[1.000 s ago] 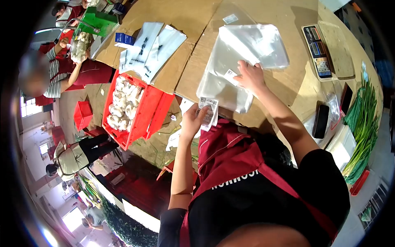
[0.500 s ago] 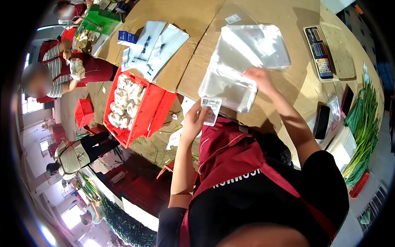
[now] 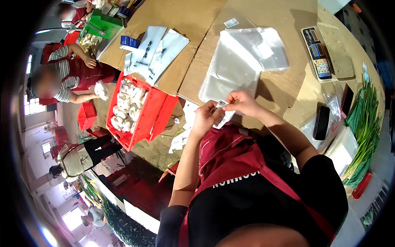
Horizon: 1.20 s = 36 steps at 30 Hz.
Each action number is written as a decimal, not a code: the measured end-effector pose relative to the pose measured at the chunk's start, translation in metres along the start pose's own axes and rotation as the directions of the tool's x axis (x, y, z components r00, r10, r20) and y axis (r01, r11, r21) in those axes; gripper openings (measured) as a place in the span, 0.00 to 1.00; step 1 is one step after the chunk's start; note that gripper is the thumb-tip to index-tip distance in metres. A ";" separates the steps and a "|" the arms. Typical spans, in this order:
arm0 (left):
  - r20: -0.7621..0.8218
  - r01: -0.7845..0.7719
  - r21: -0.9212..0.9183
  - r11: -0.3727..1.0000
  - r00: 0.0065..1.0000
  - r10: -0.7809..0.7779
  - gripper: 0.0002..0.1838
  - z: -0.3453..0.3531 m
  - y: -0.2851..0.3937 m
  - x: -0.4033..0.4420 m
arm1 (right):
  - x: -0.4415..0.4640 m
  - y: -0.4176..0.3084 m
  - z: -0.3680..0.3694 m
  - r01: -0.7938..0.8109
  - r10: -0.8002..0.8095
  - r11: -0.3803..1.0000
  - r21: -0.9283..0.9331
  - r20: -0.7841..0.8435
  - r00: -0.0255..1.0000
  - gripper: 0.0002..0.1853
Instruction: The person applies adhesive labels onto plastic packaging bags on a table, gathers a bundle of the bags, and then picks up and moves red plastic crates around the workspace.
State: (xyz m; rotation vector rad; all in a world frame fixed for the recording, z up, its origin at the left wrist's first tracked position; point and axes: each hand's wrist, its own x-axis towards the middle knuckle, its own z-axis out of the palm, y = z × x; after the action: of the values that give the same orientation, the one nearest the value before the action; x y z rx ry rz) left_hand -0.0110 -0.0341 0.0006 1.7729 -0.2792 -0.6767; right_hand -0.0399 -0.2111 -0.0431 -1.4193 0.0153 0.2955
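My left hand (image 3: 205, 119) is closed on a small stack of white printed labels (image 3: 224, 118), held just off the table's near edge in front of my apron. Against the upper corner of these labels, my right hand (image 3: 242, 103) pinches with thumb and finger. Just beyond both hands lies a pile of clear plastic bags (image 3: 230, 70) on the cardboard-covered table. A second fan of clear bags (image 3: 269, 49) overlaps it on the right, with a white label (image 3: 265, 50) showing on it.
Left of the table, a red crate (image 3: 142, 117) holds bagged white mushrooms (image 3: 126, 103). Printed sleeves (image 3: 158, 53) and a blue box (image 3: 129, 42) lie at back left. On the right are a scale (image 3: 317, 53), a phone (image 3: 321, 122) and green stalks (image 3: 366, 127). A co-worker (image 3: 70, 74) stands left.
My right hand has come off the clear bags and moved down and left to the labels in my left hand. The labels have tilted. The co-worker's bag has moved lower right.
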 end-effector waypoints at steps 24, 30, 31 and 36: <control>-0.169 -0.005 -0.210 0.978 0.985 -0.031 0.06 -0.025 -0.031 -0.028 | 0.026 -0.019 -0.116 0.396 -0.333 0.901 -0.175 -0.865 0.376 0.03; 0.055 0.105 -0.033 0.994 0.993 -0.103 0.07 0.006 -0.015 -0.011 | -0.005 -0.021 -0.035 0.354 -0.443 0.813 -0.462 -0.095 0.892 0.08; 0.086 -0.026 0.004 1.000 0.996 0.026 0.07 0.015 0.000 -0.008 | -0.008 -0.012 -0.027 0.223 -0.215 0.899 -0.377 0.063 0.975 0.08; -0.017 -0.050 0.181 0.982 0.998 0.054 0.08 0.005 0.006 -0.004 | -0.002 -0.009 -0.009 -0.106 0.111 0.994 -0.037 0.183 0.977 0.07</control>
State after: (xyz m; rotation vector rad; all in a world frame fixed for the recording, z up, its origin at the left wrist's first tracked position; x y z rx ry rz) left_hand -0.0164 -0.0374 0.0067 1.9374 -0.3807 -0.6091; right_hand -0.0383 -0.2218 -0.0354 -1.4159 -0.0635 0.5185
